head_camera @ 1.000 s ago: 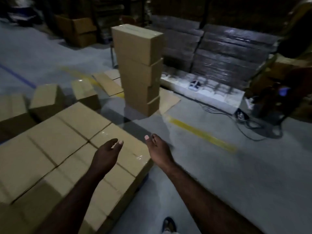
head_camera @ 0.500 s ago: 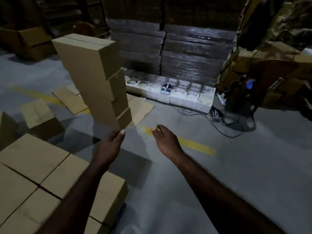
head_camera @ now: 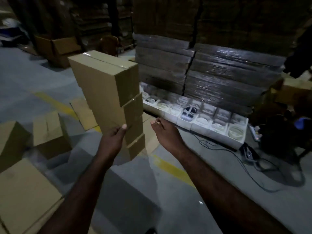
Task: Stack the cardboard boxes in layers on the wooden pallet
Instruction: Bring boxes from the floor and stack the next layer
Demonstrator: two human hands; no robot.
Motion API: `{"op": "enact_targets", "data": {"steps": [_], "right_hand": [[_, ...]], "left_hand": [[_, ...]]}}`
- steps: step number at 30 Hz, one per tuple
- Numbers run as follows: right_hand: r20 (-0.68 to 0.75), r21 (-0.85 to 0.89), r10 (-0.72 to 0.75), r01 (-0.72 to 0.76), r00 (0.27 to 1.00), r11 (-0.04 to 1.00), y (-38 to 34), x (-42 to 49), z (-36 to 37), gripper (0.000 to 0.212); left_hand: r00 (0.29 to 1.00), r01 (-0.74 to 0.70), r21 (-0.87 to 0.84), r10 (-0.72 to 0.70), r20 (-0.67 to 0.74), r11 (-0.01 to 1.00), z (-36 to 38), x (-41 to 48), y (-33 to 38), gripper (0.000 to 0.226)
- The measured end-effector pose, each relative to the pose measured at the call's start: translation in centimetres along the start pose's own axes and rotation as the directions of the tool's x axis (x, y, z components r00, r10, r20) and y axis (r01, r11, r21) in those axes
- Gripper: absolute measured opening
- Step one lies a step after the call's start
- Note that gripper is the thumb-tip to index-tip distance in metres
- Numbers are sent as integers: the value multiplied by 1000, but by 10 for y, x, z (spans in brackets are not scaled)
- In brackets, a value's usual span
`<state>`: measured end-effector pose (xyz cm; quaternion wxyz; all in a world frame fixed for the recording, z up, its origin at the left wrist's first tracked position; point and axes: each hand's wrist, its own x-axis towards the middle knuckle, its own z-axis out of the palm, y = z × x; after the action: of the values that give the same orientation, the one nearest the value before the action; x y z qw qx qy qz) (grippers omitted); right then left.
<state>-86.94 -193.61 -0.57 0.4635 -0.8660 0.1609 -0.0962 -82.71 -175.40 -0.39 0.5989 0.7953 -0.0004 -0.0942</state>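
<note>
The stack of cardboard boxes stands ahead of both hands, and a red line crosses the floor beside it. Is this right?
Not quite: the head view shows the floor line is yellow, not red. The stack of cardboard boxes does stand ahead of the left hand and the right hand.

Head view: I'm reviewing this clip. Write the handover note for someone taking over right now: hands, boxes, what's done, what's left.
Left hand: open, empty, raised at the tall stack of boxes; contact unclear.
Right hand: open, empty, just right of that stack.
Boxes: the stack stands staggered on the floor; loose boxes lie at left; a flat layer of boxes sits lower left, pallet underneath not visible.
Done: that layer, apparently.
Left: probably move boxes from the stack and floor onto the layer.
</note>
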Motion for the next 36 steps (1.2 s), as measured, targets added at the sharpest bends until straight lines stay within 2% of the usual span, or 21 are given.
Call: {"op": "enact_targets", "data": {"steps": [3,5,8,12,15,19,22,25,31,33,36], "right_hand": [[31,20,-39,38,999,999,-15,71,-6,33],[50,40,-61,59,997,997,-25,112,-9,36],[59,38,-123,121,991,992,-36,186,-8,43],[121,27,-200,198,972,980,-44,297,8,37],[159,17,-247,247,956,969,-50,361,22,30],[275,-22,-249,265,928,964,-65,462,45,52],[336,-60,-259,295,906,954,-78,531,62,59],[338,-124,-236,291,911,948,-87,588,80,61],[296,-201,-253,319,921,926,-99,694,132,55],[275,-209,-268,330,923,920,-106,726,155,53],[291,-250,-220,296,931,922,-118,770,190,50]], "left_hand": [[1000,-20,-26,20,-24,999,6,59,30,20],[998,-36,-33,35,-46,999,7,95,43,26],[993,-46,-38,41,-111,998,9,155,61,47],[971,-82,-57,67,-228,995,16,247,80,37],[963,-84,-38,72,-261,996,18,299,94,38],[931,-37,-21,27,-363,999,19,381,105,26],[907,-4,-26,-7,-422,1000,11,442,107,32],[890,46,-61,-69,-450,997,-2,484,102,27],[879,111,-16,-105,-465,994,-38,588,84,45],[864,134,-57,-145,-483,989,-51,625,81,58],[842,185,-3,-160,-514,983,-72,674,78,67]]}}
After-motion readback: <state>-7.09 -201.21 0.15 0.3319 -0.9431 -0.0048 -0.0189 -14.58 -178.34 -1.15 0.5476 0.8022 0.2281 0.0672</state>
